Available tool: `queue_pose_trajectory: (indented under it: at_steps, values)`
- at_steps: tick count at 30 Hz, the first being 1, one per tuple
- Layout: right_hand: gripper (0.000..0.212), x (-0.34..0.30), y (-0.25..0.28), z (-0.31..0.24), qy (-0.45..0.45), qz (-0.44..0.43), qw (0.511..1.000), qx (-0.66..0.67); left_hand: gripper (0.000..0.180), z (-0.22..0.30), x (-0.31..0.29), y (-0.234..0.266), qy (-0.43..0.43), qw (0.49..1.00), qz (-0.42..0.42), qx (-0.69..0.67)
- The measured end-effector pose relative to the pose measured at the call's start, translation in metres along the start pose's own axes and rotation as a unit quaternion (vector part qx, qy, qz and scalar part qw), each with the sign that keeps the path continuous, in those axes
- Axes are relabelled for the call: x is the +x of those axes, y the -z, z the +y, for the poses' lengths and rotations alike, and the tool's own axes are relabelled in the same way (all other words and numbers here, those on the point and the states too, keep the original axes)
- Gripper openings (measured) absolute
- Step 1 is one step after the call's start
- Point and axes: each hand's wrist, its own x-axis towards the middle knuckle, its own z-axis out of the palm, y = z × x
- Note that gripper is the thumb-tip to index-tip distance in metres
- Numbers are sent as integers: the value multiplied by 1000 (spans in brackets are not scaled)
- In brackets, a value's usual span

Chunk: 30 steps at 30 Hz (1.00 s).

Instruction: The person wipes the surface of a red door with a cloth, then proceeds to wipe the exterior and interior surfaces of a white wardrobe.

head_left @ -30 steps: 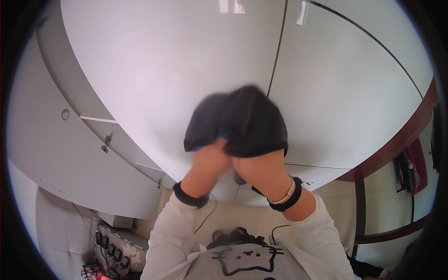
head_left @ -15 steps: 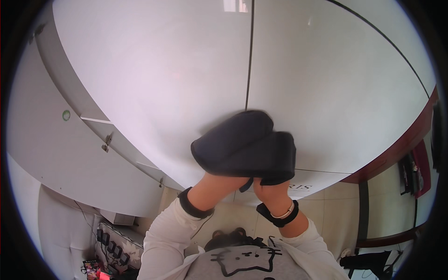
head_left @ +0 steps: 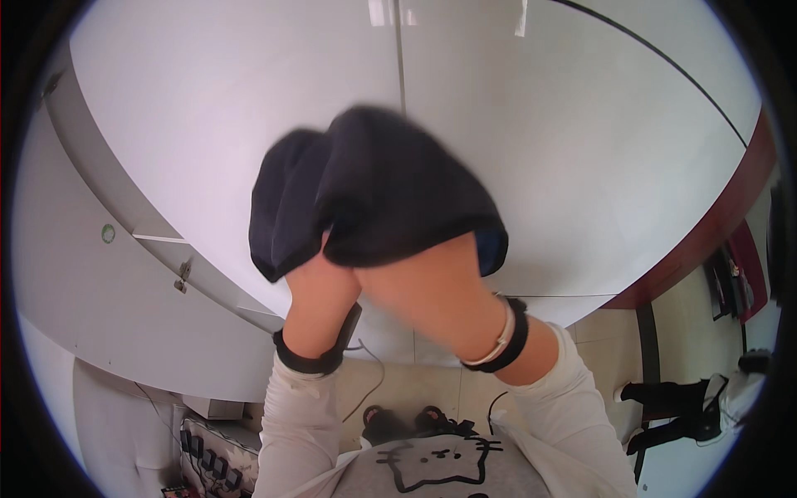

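A dark navy cloth item (head_left: 382,183), with two rounded lobes and some blue showing at its lower right edge, covers both of my hands. What kind of thing it is, I cannot make out. My left hand (head_left: 322,272) goes up under the left lobe, and only its wrist end shows. Under the wider right lobe, my right hand (head_left: 407,272) is likewise covered past the wrist. The fingers of both hands are hidden, so their grip does not show. The cloth, its outline blurred, is in front of a white glossy panelled surface (head_left: 564,166).
Grey cabinet panels (head_left: 66,274) with hinges stand on the left. A dark red edge (head_left: 656,286) runs along the right. A person in black trousers (head_left: 672,402) is at the lower right. Several black devices (head_left: 212,465) lie at the lower left. Pale floor tiles (head_left: 415,386) show below.
Both hands and the dark cloth have moved up and to the left, and the cloth has changed shape. Blue now shows at its right edge. More of the person at the right has come into view.
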Motion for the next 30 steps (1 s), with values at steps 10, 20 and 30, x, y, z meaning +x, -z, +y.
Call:
queue_pose_trajectory:
  at_steps: [10, 20, 30]
  values:
    - [32, -84, -94, -36, -76, -77, 992, 66, 44, -54, -101, -21, -23, 995, -39, -86]
    - [37, -13, -92, -63, -69, -39, 996, -40, 43, -97, -59, 25, -92, 992, -63, -53]
    - [45, -78, -129, -72, -180, -94, 979, 7, 42, -118, -130, 6, -89, 970, -123, -190]
